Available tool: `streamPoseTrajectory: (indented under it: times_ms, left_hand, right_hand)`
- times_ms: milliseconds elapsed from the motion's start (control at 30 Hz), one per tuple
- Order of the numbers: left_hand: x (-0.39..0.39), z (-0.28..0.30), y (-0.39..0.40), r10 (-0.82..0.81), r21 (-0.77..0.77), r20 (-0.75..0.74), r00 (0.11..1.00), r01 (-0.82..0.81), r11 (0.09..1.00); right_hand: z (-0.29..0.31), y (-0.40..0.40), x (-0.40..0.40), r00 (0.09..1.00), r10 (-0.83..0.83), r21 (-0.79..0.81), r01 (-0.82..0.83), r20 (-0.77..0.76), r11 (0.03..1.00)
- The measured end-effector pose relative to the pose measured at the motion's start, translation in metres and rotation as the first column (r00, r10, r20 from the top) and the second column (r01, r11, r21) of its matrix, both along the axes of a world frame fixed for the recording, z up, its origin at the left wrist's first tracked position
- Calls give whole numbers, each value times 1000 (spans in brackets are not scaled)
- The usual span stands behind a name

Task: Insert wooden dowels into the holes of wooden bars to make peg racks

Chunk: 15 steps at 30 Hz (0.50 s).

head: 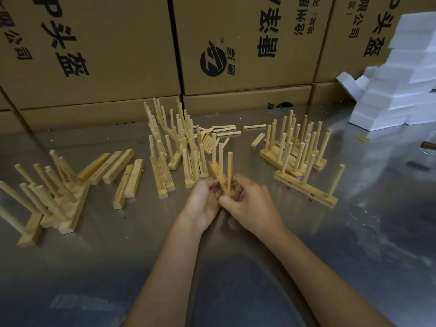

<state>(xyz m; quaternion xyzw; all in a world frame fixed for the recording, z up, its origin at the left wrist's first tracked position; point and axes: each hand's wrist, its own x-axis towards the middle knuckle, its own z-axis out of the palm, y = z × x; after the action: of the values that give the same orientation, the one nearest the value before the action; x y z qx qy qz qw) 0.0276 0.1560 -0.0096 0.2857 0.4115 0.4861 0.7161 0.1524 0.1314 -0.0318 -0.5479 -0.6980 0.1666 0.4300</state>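
A pale wooden bar (217, 173) lies on the metal table at the centre, with three dowels standing upright in it. My left hand (204, 202) grips the bar's near end from the left. My right hand (250, 201) holds it from the right, fingers curled round the base of the nearest dowel (229, 168). Loose dowels (224, 131) lie scattered behind. Bare bars (118, 166) with holes lie to the left.
Finished peg racks stand in groups at the left (47, 197), the centre back (169, 147) and the right (297, 149). Another bar (306, 187) with dowels and open holes lies at the right. Cardboard boxes (236, 43) wall off the back. White foam blocks (401, 86) are stacked far right.
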Motion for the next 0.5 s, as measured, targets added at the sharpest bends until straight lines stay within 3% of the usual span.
streamPoseTrajectory:
  times_ms: [267,500]
  left_hand:
    - [10,1,-2,33,124,-350,936,12,992]
    - [6,-4,-3,87,159,-440,894,-17,987]
  right_hand:
    - [-4,13,22,982,-158,8,158,107,987]
    - [-9,23,46,935,-319,-44,329,156,943]
